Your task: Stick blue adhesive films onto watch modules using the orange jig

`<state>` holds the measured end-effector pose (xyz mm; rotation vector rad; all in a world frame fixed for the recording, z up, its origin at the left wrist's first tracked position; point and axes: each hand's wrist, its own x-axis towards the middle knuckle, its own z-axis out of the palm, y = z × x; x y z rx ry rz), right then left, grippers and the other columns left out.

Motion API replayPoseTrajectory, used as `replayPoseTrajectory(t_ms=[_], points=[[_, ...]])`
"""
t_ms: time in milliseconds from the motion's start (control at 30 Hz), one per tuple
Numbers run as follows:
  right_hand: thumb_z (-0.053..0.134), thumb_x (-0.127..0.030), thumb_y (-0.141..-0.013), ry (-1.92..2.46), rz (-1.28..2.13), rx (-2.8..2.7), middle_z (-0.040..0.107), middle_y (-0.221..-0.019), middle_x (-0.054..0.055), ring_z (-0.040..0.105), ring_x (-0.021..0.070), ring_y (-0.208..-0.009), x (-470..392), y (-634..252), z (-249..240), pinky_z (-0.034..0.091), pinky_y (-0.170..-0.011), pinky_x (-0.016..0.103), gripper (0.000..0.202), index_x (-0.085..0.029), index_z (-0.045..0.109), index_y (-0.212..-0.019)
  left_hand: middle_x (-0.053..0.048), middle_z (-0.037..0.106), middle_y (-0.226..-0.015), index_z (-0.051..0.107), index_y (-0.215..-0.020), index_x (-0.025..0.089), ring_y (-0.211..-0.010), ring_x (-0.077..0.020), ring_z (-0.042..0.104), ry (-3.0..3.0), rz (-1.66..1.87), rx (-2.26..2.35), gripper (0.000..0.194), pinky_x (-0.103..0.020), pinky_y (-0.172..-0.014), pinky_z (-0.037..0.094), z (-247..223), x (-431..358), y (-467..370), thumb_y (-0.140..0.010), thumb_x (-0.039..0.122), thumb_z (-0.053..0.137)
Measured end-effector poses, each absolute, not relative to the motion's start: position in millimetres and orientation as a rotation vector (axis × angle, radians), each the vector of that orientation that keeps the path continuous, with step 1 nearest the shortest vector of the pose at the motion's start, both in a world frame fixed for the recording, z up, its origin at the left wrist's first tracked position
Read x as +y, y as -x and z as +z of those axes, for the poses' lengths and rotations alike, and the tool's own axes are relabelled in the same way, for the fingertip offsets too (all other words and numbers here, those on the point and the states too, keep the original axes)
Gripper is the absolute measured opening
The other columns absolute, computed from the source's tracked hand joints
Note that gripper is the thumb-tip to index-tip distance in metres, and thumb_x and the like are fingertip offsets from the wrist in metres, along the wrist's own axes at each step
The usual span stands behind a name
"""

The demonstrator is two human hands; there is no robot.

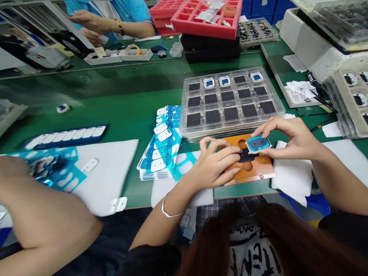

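Between the fingertips and thumb of my right hand point(287, 140) is a small rounded part point(258, 144) with a blue face and a pale rim, tilted above an orange fixture plate point(253, 172). My left hand point(217, 163) lies at the plate's left side, its fingertips touching a black piece point(246, 155) in the middle of the plate. The fingers of that hand are bent and slightly apart. Behind the plate is a clear compartment tray point(227, 103) with dark pads; several similar white-rimmed parts point(209, 82) sit in its back row.
Left of the plate is a stack of blue-and-white adhesive sheets point(161, 153). A white cloth point(296, 170) lies to its right. Another person's arm point(48, 203) reaches in at the left; a person point(115, 19) sits across. Red trays point(207, 19) stand at the back.
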<state>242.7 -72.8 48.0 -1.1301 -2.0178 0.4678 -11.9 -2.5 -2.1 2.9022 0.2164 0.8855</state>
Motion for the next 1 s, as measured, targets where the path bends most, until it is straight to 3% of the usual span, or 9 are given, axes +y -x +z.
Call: replayPoseTrajectory(t_ms=[133,367,767,1000], points=[[0.076,-0.025,-0.078,1.077,0.615,-1.933,0.074,-0.101,0.003,0.071,0.0187,-0.089,-72,-242,46,0.058,-0.076,0.033,0.021,-0.023,0.057,-0.088,-0.004,0.074,-0.110,0.063,-0.099,0.021,-0.101,-0.0247,0.048,-2.940,0.871,0.214,0.020,-0.045,-0.089,0.023,1,-3,10,-0.098,0.029,0.044],[0.075,-0.025,-0.079,1.078,0.575,-1.944,0.074,-0.099,0.003,0.071,0.0192,-0.090,-71,-241,45,0.058,-0.075,0.033,0.019,-0.023,0.058,-0.087,-0.003,0.072,-0.112,0.065,-0.096,0.024,-0.100,-0.0262,0.045,-2.971,0.891,0.147,0.020,-0.045,-0.086,0.022,1,-1,11,-0.096,0.027,0.045],[0.076,-0.026,-0.078,1.100,0.606,-1.949,0.074,-0.100,0.003,0.071,0.0198,-0.092,-71,-241,44,0.058,-0.076,0.033,0.020,-0.023,0.058,-0.086,-0.009,0.066,-0.104,0.065,-0.100,0.021,-0.101,-0.0259,0.040,-2.900,0.983,0.195,0.017,-0.043,-0.088,0.030,-2,-1,11,-0.094,0.032,0.054],[0.077,-0.027,-0.077,1.078,0.687,-1.854,0.074,-0.100,0.003,0.071,0.0188,-0.092,-69,-247,44,0.059,-0.078,0.033,0.021,-0.023,0.059,-0.086,0.001,0.074,-0.093,0.063,-0.088,0.022,-0.088,-0.0212,0.044,-3.011,0.931,0.039,0.018,-0.045,-0.088,0.024,8,4,6,-0.096,0.027,0.047]])
